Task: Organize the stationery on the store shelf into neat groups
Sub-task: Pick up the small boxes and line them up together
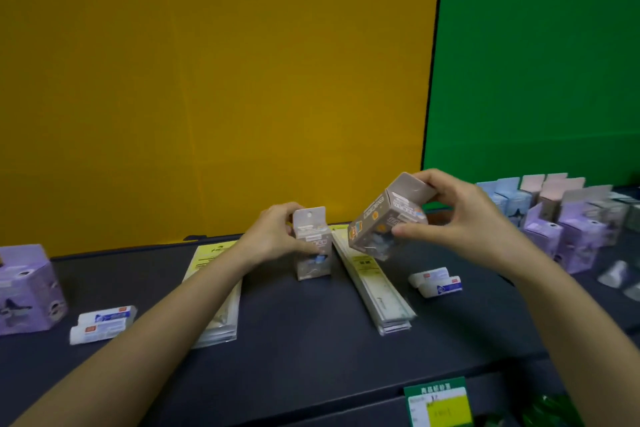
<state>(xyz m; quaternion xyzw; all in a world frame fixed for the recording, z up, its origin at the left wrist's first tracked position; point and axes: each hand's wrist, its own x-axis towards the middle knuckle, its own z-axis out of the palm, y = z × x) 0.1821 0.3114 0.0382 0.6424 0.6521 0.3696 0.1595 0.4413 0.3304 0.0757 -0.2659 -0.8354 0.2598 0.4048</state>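
Observation:
My left hand (273,236) grips a small grey-beige stationery box (313,250) that stands upright on the dark shelf (294,333). Just to its right, my right hand (460,218) holds a second box of the same kind (384,222) tilted in the air above a stack of long ruler packs (374,291). Another stack of flat ruler packs (221,302) lies under my left forearm. Two pairs of white eraser packs lie at the left (102,322) and at the right (436,282).
A purple box (26,291) stands at the shelf's far left. A group of purple, blue and beige boxes (561,218) fills the right end. Clear plastic pieces (616,274) lie by them. A green and yellow price tag (440,402) hangs on the shelf's front edge.

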